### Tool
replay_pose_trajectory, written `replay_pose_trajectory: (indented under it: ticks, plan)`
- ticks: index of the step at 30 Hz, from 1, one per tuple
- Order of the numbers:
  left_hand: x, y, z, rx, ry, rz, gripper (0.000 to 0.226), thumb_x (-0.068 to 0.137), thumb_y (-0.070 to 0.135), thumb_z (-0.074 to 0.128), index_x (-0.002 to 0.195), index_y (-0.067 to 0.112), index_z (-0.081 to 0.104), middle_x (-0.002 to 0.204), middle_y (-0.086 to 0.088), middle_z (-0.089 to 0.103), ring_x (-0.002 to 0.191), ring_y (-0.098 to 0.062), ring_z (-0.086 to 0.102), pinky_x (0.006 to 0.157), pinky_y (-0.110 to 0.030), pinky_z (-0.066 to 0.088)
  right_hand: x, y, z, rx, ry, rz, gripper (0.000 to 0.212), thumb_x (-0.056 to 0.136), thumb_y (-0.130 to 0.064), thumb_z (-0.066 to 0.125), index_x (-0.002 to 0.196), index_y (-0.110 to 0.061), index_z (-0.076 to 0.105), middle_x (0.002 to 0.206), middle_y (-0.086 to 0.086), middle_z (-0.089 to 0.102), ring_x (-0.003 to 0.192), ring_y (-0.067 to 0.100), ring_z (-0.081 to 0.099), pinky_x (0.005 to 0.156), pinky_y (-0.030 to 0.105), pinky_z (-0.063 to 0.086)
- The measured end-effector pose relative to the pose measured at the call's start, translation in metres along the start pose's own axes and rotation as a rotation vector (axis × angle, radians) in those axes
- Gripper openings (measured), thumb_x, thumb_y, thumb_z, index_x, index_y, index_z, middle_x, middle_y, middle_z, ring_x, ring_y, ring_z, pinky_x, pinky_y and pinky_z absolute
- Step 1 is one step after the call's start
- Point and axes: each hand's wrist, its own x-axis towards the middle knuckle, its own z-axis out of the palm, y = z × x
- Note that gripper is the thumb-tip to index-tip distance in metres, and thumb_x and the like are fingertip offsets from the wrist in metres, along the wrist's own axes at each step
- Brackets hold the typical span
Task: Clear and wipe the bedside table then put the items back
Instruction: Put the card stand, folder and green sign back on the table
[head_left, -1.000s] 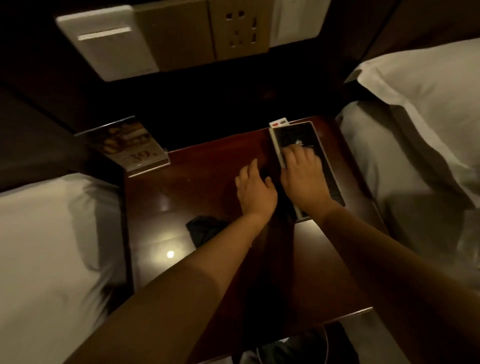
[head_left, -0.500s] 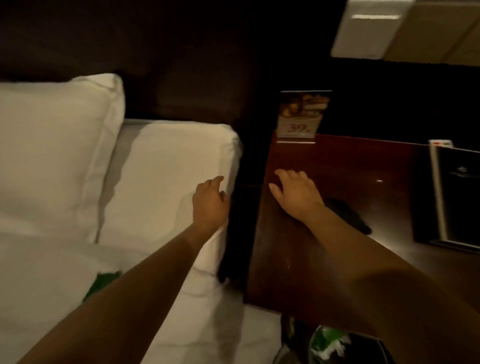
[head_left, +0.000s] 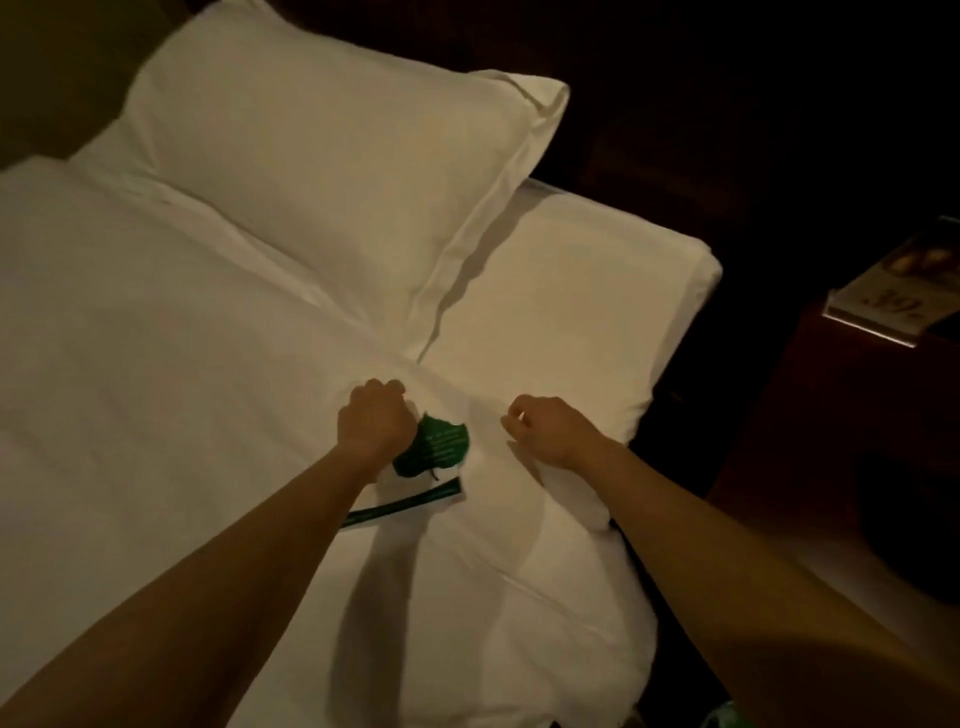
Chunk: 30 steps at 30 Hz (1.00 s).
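On the white bed (head_left: 156, 364), the left grip (head_left: 375, 421) is closed around the far edge of a white card with a green leaf (head_left: 434, 447). The right grip (head_left: 545, 426) hovers nearby, curled shut and empty. The counter (head_left: 841, 415) lies far right, carrying a sign (head_left: 904, 296).
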Motion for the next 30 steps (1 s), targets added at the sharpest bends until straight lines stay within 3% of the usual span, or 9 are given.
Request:
replay_pose_trajectory:
  ticks: [8, 13, 15, 16, 18, 20, 22, 26, 30]
  plan:
    - [-0.012, -0.058, 0.019, -0.240, -0.224, -0.409, 0.036, 0.087, 0.017, 0.052, 0.116, -0.004, 0.051, 0.127, -0.024, 0.052, 0.112, -0.038, 0.053, 0.092, -0.039, 0.047, 0.020, -0.052, 0.046, 0.124, 0.002, 0.090, 0.037, 0.096, -0.029, 0.040, 0.118, 0.000, 0.049, 0.121, 0.020, 0.058, 0.106, 0.032, 0.056, 0.073, 0.028, 0.037]
    - [-0.014, -0.055, 0.025, -0.404, -0.199, -0.566, 0.029, 0.088, 0.021, 0.050, 0.109, 0.002, 0.055, 0.122, -0.020, 0.051, 0.115, -0.033, 0.050, 0.092, -0.032, 0.042, 0.021, -0.060, 0.051, 0.263, 0.010, 0.142, 0.035, 0.094, -0.025, 0.046, 0.116, 0.002, 0.049, 0.116, 0.020, 0.060, 0.101, 0.030, 0.058, 0.072, 0.027, 0.041]
    - [-0.012, -0.052, 0.025, -0.520, -0.209, -0.571, 0.017, 0.092, 0.018, 0.046, 0.083, 0.006, 0.056, 0.091, -0.012, 0.057, 0.090, -0.025, 0.057, 0.071, -0.022, 0.045, 0.018, -0.059, 0.049, 0.355, 0.025, 0.167, 0.033, 0.092, -0.021, 0.048, 0.115, 0.003, 0.047, 0.111, 0.020, 0.059, 0.091, 0.026, 0.055, 0.067, 0.027, 0.042]
    - [-0.010, -0.048, 0.025, -0.617, -0.226, -0.559, 0.024, 0.093, 0.014, 0.045, 0.070, 0.009, 0.050, 0.076, -0.006, 0.052, 0.072, -0.019, 0.054, 0.055, -0.017, 0.045, 0.017, -0.057, 0.046, 0.387, 0.038, 0.178, 0.029, 0.091, -0.019, 0.048, 0.112, 0.002, 0.047, 0.106, 0.019, 0.057, 0.087, 0.023, 0.052, 0.061, 0.026, 0.042]
    - [-0.009, -0.033, 0.021, -0.754, -0.210, -0.533, 0.030, 0.093, 0.009, 0.046, 0.063, 0.013, 0.043, 0.068, -0.002, 0.046, 0.058, -0.012, 0.045, 0.042, -0.014, 0.043, 0.013, -0.049, 0.036, 0.411, 0.080, 0.201, 0.018, 0.091, -0.017, 0.047, 0.101, -0.003, 0.043, 0.097, 0.013, 0.050, 0.084, 0.021, 0.048, 0.049, 0.023, 0.035]
    - [-0.011, -0.005, 0.010, -0.724, -0.178, -0.520, 0.016, 0.090, 0.012, 0.049, 0.075, 0.007, 0.051, 0.082, -0.010, 0.054, 0.071, -0.021, 0.054, 0.064, -0.021, 0.046, 0.008, -0.037, 0.020, 0.429, 0.147, 0.226, 0.017, 0.091, -0.016, 0.046, 0.101, -0.003, 0.042, 0.098, 0.012, 0.048, 0.084, 0.020, 0.046, 0.046, 0.022, 0.031]
    - [-0.008, 0.028, 0.003, -0.719, -0.111, -0.491, 0.015, 0.085, 0.014, 0.053, 0.092, 0.001, 0.056, 0.103, -0.020, 0.060, 0.099, -0.035, 0.058, 0.088, -0.033, 0.045, -0.001, -0.018, 0.001, 0.453, 0.238, 0.253, 0.028, 0.091, -0.015, 0.046, 0.113, 0.002, 0.043, 0.108, 0.018, 0.053, 0.086, 0.022, 0.047, 0.052, 0.026, 0.035]
    - [-0.014, 0.114, -0.007, -0.674, -0.124, -0.318, 0.044, 0.086, 0.019, 0.056, 0.124, -0.002, 0.048, 0.133, -0.021, 0.051, 0.122, -0.037, 0.048, 0.097, -0.034, 0.041, -0.026, 0.034, -0.043, 0.493, 0.447, 0.352, 0.033, 0.091, -0.015, 0.046, 0.118, 0.003, 0.042, 0.121, 0.024, 0.052, 0.103, 0.035, 0.056, 0.073, 0.035, 0.046]
    - [-0.025, 0.203, 0.001, -0.628, -0.164, -0.164, 0.053, 0.089, 0.022, 0.053, 0.136, 0.002, 0.038, 0.142, -0.018, 0.043, 0.131, -0.035, 0.041, 0.103, -0.036, 0.038, -0.062, 0.095, -0.085, 0.523, 0.588, 0.441, 0.038, 0.092, -0.013, 0.046, 0.125, 0.002, 0.038, 0.124, 0.025, 0.050, 0.106, 0.039, 0.055, 0.082, 0.043, 0.050]
